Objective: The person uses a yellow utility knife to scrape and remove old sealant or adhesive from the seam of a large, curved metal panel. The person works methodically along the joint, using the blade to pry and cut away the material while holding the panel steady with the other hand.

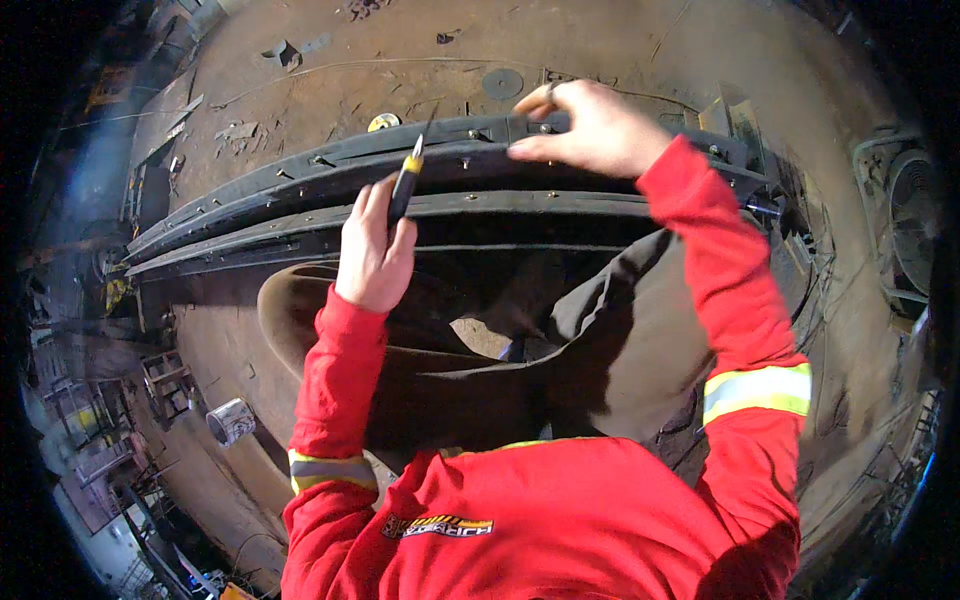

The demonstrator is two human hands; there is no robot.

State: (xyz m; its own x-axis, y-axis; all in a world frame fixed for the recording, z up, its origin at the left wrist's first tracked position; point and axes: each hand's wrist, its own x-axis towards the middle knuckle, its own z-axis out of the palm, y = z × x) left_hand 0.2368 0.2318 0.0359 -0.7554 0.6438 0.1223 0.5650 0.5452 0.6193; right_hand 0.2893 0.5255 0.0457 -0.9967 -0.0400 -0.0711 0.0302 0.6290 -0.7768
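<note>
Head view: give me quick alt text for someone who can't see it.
A person in red sleeves holds a black-and-yellow screwdriver in the left hand while the right hand presses on a long dark metal rail assembly over a dusty workshop floor.

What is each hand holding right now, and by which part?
The left hand grips a black-and-yellow-handled screwdriver by its handle. The right hand pinches a small fitting on the long dark metal rail.

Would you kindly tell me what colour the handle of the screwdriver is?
Black with a yellow collar; the screwdriver shows in the head view.
</note>
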